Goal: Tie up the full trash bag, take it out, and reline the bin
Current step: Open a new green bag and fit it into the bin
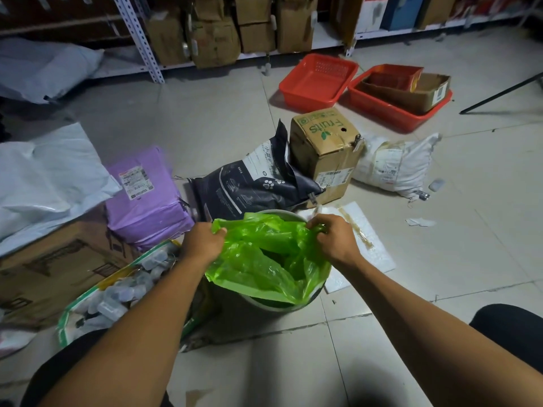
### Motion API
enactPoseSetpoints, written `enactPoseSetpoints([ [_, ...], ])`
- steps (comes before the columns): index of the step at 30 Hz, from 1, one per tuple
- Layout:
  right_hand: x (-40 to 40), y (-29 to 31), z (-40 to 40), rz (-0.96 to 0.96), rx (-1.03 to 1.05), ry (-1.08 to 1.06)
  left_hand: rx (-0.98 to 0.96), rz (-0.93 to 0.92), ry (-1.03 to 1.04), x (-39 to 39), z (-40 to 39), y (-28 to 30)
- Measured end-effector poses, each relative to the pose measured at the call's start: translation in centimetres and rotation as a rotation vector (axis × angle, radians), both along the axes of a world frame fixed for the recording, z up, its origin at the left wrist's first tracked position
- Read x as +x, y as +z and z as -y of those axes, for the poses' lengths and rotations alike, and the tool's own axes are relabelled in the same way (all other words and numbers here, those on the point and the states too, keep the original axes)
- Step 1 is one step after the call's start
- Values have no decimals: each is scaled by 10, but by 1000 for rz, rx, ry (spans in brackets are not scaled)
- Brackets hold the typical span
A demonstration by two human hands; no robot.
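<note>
Green bag [264,259] crumpled, open, draped in grey bin [282,306] on floor.

I count two hands, my left hand [202,242] and right hand [335,239], one green bag [264,259], one bin [282,304], two red trays [317,79] [382,108], and one purple parcel [147,207].

Both hands, left hand [202,240] and right hand [335,240], pinch opposite edges of a green bag [264,259] (crumpled, translucent) over the grey bin [282,304] on the tiled floor [411,274].
</note>
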State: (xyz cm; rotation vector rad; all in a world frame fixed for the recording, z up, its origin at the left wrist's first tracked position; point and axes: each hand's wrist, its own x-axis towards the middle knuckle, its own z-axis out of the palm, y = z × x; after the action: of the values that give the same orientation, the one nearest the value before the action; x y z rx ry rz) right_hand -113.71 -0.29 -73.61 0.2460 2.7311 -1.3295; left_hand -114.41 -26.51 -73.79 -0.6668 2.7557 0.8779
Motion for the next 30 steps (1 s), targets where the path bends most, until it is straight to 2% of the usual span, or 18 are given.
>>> enactPoseSetpoints([
  [4,-3,0,-5,49,-123,-55,55,-52,-22,3,-3,0],
  [7,-5,5,-2,26,-198,-99,117,-167,-81,5,-9,5],
  [12,-12,-1,-6,47,49,-68,103,-159,-158,2,-22,13],
  [18,-8,3,-20,130,330,187,-73,-125,-263,-4,-13,6],
  [21,-7,2,-29,124,446,248,-158,-130,-373,-2,-6,5],
  [27,-2,7,-25,54,746,302,-218,-138,-372,-4,-2,3],
  [30,1,3,-23,-29,648,222,-184,-185,-343,-1,-6,4],
])
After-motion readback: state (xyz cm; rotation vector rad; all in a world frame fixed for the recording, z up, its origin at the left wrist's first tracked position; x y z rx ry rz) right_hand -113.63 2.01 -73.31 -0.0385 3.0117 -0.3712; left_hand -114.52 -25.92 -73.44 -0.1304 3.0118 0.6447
